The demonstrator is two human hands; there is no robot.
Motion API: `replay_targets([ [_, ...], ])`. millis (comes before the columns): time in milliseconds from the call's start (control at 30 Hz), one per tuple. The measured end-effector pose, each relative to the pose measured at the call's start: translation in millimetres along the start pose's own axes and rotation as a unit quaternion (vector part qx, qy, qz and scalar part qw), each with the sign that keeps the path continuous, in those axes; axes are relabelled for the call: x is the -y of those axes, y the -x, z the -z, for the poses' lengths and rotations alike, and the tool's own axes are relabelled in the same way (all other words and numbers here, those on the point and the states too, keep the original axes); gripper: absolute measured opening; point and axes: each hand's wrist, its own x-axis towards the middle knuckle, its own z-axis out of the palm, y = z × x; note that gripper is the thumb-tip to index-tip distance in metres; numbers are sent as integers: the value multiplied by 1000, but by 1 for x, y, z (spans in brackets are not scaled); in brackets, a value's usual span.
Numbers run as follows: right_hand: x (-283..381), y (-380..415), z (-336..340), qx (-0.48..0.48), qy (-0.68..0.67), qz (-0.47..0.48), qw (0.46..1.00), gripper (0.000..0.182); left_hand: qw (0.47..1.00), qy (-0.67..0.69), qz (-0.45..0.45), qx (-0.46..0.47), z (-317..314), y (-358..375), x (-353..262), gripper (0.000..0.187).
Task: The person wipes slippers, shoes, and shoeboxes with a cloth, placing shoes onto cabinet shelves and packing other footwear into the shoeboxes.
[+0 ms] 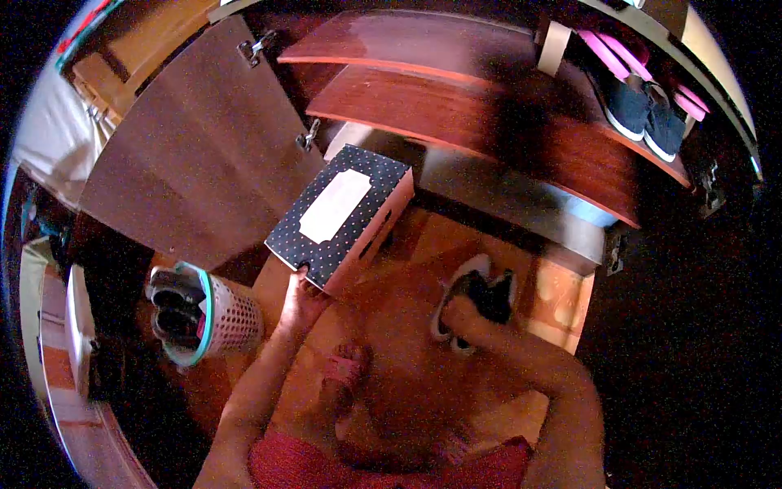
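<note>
Fingers of the left hand [305, 300] clamp the dotted box [336, 208] by its near end, best kept level; the right hand [468, 322] is at the dark shoes [494, 298] (blurred; can't tell how closed), below the shelves [407, 99].

the box [332, 206] looks cardboard, the shelves [423, 110] glossy wood, the basket [236, 318] plastic.
</note>
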Motion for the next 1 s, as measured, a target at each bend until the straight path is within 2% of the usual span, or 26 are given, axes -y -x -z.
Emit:
replay_targets([
  [67, -7, 22, 14, 72, 6, -6, 997, 38, 999, -5, -13, 37, 2, 21, 3, 71],
  [167, -17, 36, 47, 115, 12, -8, 993, 39, 998, -63, -27, 7, 9, 51, 4, 71],
  [233, -32, 27, 74, 76, -1, 4, 997, 41, 992, -108, -18, -54, 42, 55, 10, 67],
  [267, -45, 18, 85, 38, -27, 20, 999, 41, 992, -116, 5, -45, 54, 61, 12, 67],
  [300, -65, -1, 93, -33, -109, 62, 992, 47, 992, -121, 20, -25, 62, 59, 19, 67],
  [333, -63, -3, 110, -101, -195, 105, 970, 53, 990, -132, 12, -46, 56, 61, 22, 67],
  [400, -33, 25, 153, -102, -206, 81, 970, 48, 982, -154, 5, -109, 37, 64, 29, 70],
  [467, -13, 41, 170, -94, -229, 53, 967, 46, 982, -129, 40, -130, 59, 58, 41, 74],
  [500, -9, 41, 168, -58, -223, 0, 973, 40, 981, -129, 52, -136, 54, 66, 41, 74],
  [567, -22, 11, 141, -17, -214, -51, 975, 35, 986, -132, 38, -90, 39, 74, 34, 74],
  [600, -52, -30, 95, 96, -114, -42, 988, 39, 986, -127, 45, -96, 51, 70, 39, 74],
  [667, -62, -56, 59, 212, -10, -31, 977, 45, 992, -47, 28, -110, 83, 53, 57, 71],
  [767, -43, -57, 35, 143, -224, -16, 964, 43, 985, -27, -9, -171, 99, 41, 66, 67],
  [800, -35, -62, 30, 119, -295, -6, 948, 43, 984, -25, -12, -176, 103, 39, 62, 67],
  [833, -23, -66, 33, 97, -364, 4, 926, 43, 988, -54, -27, -143, 106, 37, 59, 65],
  [867, -14, -66, 38, 104, -363, 10, 926, 43, 989, -84, -40, -112, 108, 38, 54, 62],
  [933, 17, -40, 73, 76, -305, 72, 946, 48, 987, -102, -25, -123, 108, 46, 48, 61],
  [1000, 18, -39, 72, 87, -311, 88, 942, 52, 980, -145, -18, -135, 89, 55, 32, 59],
])
